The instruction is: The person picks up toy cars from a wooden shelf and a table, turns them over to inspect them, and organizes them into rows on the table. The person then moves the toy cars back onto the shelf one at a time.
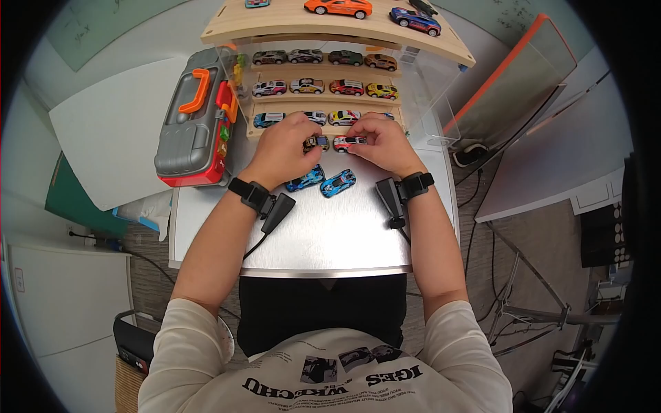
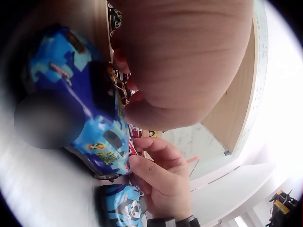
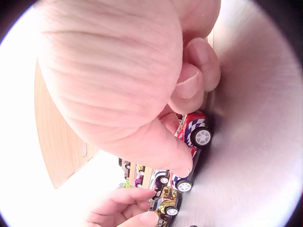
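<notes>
My left hand (image 1: pixel 284 150) pinches a small black-and-gold toy car (image 1: pixel 316 143) at the front of the display rack. Beside it, my right hand (image 1: pixel 387 146) grips a red-and-white toy car (image 1: pixel 350 143), its thumb along the car's side. The right wrist view shows that car's checkered flank and silver wheels, with the black-and-gold car (image 3: pixel 166 205) just beyond, between the left fingertips. Nearer my body, two blue toy cars lie on the metal tabletop: a camouflage-patterned one (image 2: pixel 75 85) by the left wrist and a lighter blue one (image 1: pixel 338 183) to its right.
A tiered wooden rack (image 1: pixel 327 101) with clear sides carries rows of toy cars, several on each tier. More cars, including an orange one (image 1: pixel 339 7), sit on its top board (image 1: pixel 275 20). At left stands a grey toolbox-like case (image 1: pixel 189 127) with an orange handle.
</notes>
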`<act>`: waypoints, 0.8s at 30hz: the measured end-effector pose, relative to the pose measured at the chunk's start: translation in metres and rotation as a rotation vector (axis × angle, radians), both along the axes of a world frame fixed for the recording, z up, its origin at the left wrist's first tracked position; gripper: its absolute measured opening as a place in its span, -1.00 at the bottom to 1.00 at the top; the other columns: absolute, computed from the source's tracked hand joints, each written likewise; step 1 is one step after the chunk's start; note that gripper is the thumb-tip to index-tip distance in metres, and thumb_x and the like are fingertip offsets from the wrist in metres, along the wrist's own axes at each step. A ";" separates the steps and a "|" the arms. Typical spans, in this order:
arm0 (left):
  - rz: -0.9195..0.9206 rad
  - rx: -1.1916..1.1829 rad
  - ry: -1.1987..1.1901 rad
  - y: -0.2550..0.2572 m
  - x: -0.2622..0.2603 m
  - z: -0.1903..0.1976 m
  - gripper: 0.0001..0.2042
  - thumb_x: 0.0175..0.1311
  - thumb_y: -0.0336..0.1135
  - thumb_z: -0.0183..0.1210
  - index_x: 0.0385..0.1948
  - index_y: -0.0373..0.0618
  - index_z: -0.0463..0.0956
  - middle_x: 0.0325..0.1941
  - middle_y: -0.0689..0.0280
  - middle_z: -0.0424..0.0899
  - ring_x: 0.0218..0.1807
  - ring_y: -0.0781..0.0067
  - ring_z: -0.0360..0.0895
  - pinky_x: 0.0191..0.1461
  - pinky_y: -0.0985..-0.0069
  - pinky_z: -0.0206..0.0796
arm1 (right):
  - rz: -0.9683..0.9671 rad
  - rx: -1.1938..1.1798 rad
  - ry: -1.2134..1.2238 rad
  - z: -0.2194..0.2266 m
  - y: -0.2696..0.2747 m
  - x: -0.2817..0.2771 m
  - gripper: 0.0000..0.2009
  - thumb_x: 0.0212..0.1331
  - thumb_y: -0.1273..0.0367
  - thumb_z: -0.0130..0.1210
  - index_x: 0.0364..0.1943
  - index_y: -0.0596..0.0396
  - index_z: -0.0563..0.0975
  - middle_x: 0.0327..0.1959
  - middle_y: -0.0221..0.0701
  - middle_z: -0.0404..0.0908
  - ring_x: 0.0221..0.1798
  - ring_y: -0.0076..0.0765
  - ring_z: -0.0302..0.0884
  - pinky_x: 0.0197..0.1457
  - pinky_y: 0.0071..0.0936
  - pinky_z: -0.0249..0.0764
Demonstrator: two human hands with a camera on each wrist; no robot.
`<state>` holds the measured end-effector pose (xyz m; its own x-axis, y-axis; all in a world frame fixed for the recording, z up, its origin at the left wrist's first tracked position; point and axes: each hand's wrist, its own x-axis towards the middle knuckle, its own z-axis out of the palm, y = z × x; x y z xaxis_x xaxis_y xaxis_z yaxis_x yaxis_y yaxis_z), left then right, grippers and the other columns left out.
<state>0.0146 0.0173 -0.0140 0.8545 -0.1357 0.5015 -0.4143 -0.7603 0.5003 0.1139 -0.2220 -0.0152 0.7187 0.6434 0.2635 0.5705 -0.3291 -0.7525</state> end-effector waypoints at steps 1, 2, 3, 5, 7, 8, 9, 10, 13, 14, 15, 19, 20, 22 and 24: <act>-0.001 0.000 0.000 0.000 0.000 0.001 -0.77 0.11 -0.34 0.38 -0.19 -0.13 0.69 -0.19 0.20 0.66 -0.15 0.12 0.68 -0.07 0.27 0.53 | 0.005 0.002 0.013 0.000 0.000 0.000 -0.80 0.04 0.51 0.47 -0.23 0.13 0.72 -0.26 -0.53 0.58 -0.41 -0.66 0.38 -0.35 -0.62 0.34; -0.026 -0.022 0.009 0.001 0.000 0.002 -0.78 0.10 -0.32 0.40 -0.22 -0.14 0.68 -0.25 0.21 0.65 -0.21 0.12 0.66 -0.12 0.28 0.51 | 0.009 0.005 0.027 0.000 0.000 0.000 -0.80 0.03 0.50 0.47 -0.23 0.13 0.72 -0.26 -0.53 0.58 -0.41 -0.65 0.39 -0.34 -0.62 0.35; -0.051 -0.044 0.019 0.000 0.000 0.004 -0.78 0.10 -0.29 0.42 -0.26 -0.14 0.68 -0.32 0.22 0.65 -0.26 0.12 0.65 -0.17 0.28 0.49 | 0.007 0.006 0.027 0.000 0.000 0.000 -0.80 0.03 0.50 0.47 -0.23 0.13 0.72 -0.26 -0.53 0.58 -0.41 -0.65 0.39 -0.34 -0.62 0.35; -0.093 0.002 0.034 0.001 -0.003 0.010 -0.76 0.07 -0.24 0.44 -0.29 -0.14 0.67 -0.37 0.22 0.64 -0.30 0.13 0.63 -0.22 0.28 0.46 | 0.012 0.021 -0.008 -0.001 0.000 0.000 -0.79 0.03 0.50 0.47 -0.22 0.13 0.73 -0.24 -0.52 0.60 -0.39 -0.64 0.43 -0.33 -0.62 0.38; -0.134 0.047 0.049 0.002 -0.006 0.016 -0.72 0.05 -0.19 0.47 -0.32 -0.14 0.67 -0.42 0.23 0.63 -0.35 0.13 0.61 -0.27 0.28 0.43 | 0.009 0.014 -0.010 0.001 -0.001 0.000 -0.79 0.03 0.50 0.47 -0.21 0.13 0.73 -0.24 -0.51 0.61 -0.38 -0.64 0.44 -0.32 -0.62 0.39; -0.183 0.076 0.106 0.003 -0.007 0.018 -0.68 0.02 -0.14 0.49 -0.34 -0.15 0.66 -0.44 0.22 0.62 -0.36 0.13 0.60 -0.29 0.28 0.41 | 0.007 0.007 -0.013 0.002 -0.001 -0.001 -0.78 0.03 0.50 0.47 -0.21 0.13 0.73 -0.23 -0.51 0.61 -0.37 -0.64 0.45 -0.31 -0.62 0.40; -0.232 0.105 0.164 0.003 -0.008 0.021 -0.64 -0.01 -0.08 0.52 -0.36 -0.16 0.65 -0.45 0.21 0.62 -0.37 0.12 0.59 -0.31 0.28 0.39 | 0.006 0.007 -0.013 0.002 0.000 -0.001 -0.78 0.03 0.50 0.47 -0.21 0.13 0.73 -0.23 -0.51 0.61 -0.37 -0.64 0.45 -0.31 -0.62 0.40; -0.233 0.105 0.164 0.002 -0.010 0.025 -0.64 -0.01 -0.08 0.52 -0.36 -0.16 0.65 -0.45 0.21 0.62 -0.37 0.12 0.59 -0.31 0.28 0.39 | 0.009 0.005 0.001 0.002 0.000 0.000 -0.78 0.03 0.50 0.47 -0.21 0.13 0.73 -0.23 -0.51 0.61 -0.37 -0.64 0.44 -0.31 -0.62 0.40; -0.267 0.205 0.240 0.001 -0.012 0.030 -0.59 -0.06 -0.02 0.54 -0.37 -0.17 0.64 -0.47 0.19 0.60 -0.39 0.11 0.58 -0.31 0.27 0.38 | 0.013 0.002 0.017 0.002 0.000 0.001 -0.78 0.02 0.50 0.47 -0.21 0.13 0.73 -0.24 -0.52 0.60 -0.37 -0.64 0.44 -0.31 -0.62 0.40; -0.286 0.199 0.239 0.001 -0.012 0.029 -0.59 -0.07 -0.04 0.53 -0.38 -0.17 0.64 -0.47 0.18 0.60 -0.39 0.09 0.57 -0.31 0.26 0.38 | 0.015 0.001 0.019 0.002 0.000 0.001 -0.78 0.02 0.50 0.48 -0.21 0.13 0.72 -0.24 -0.52 0.60 -0.37 -0.64 0.43 -0.31 -0.61 0.40; -0.304 0.193 0.239 0.001 -0.012 0.027 -0.60 -0.07 -0.06 0.52 -0.38 -0.18 0.64 -0.46 0.17 0.60 -0.39 0.07 0.57 -0.31 0.24 0.38 | 0.014 0.000 0.019 0.003 0.000 0.000 -0.78 0.02 0.50 0.48 -0.21 0.13 0.72 -0.24 -0.52 0.60 -0.37 -0.64 0.43 -0.31 -0.61 0.40; -0.347 0.159 0.263 0.004 -0.011 0.022 -0.66 -0.06 -0.14 0.47 -0.37 -0.20 0.63 -0.45 0.15 0.61 -0.38 0.03 0.58 -0.30 0.22 0.38 | -0.001 -0.008 0.064 0.003 0.001 -0.001 -0.77 0.02 0.46 0.48 -0.21 0.14 0.72 -0.24 -0.45 0.63 -0.32 -0.56 0.50 -0.24 -0.56 0.46; -0.354 0.153 0.265 0.005 -0.012 0.022 -0.68 -0.07 -0.18 0.44 -0.37 -0.20 0.63 -0.45 0.14 0.61 -0.37 0.02 0.59 -0.29 0.21 0.39 | 0.004 0.005 0.061 0.002 0.001 0.000 -0.78 0.03 0.51 0.47 -0.21 0.15 0.72 -0.23 -0.53 0.60 -0.37 -0.67 0.43 -0.32 -0.63 0.40; -0.359 0.145 0.268 0.005 -0.013 0.022 -0.71 -0.08 -0.22 0.40 -0.36 -0.21 0.62 -0.44 0.13 0.62 -0.36 0.01 0.59 -0.29 0.21 0.40 | 0.008 0.006 0.058 0.000 0.001 0.001 -0.78 0.04 0.51 0.47 -0.21 0.15 0.72 -0.23 -0.53 0.60 -0.37 -0.68 0.43 -0.31 -0.64 0.40; -0.339 0.155 0.258 0.006 -0.014 0.021 -0.71 -0.09 -0.24 0.36 -0.35 -0.22 0.62 -0.43 0.12 0.63 -0.35 0.01 0.61 -0.27 0.21 0.42 | 0.010 0.008 0.055 0.000 0.001 0.001 -0.79 0.04 0.51 0.47 -0.21 0.15 0.72 -0.22 -0.53 0.61 -0.36 -0.69 0.43 -0.31 -0.64 0.40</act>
